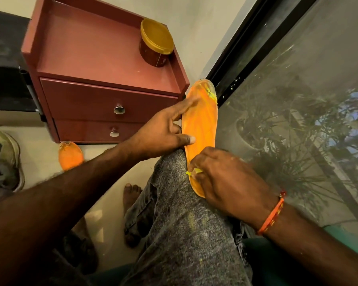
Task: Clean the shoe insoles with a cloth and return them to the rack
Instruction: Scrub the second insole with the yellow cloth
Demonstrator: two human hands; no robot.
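An orange insole rests lengthwise on my raised knee in grey jeans, its worn toe end pointing away. My left hand grips its left edge at the middle, thumb pressed on the top face. My right hand covers the heel end and pinches a small yellow-green scrap against the insole. A second orange insole lies on the floor in front of the cabinet, partly hidden by my left forearm. No full cloth is visible.
A reddish-brown two-drawer cabinet stands on the floor ahead, with a brown tub with a gold lid on top. A worn shoe lies at the far left. A dark-framed window with mesh runs along the right.
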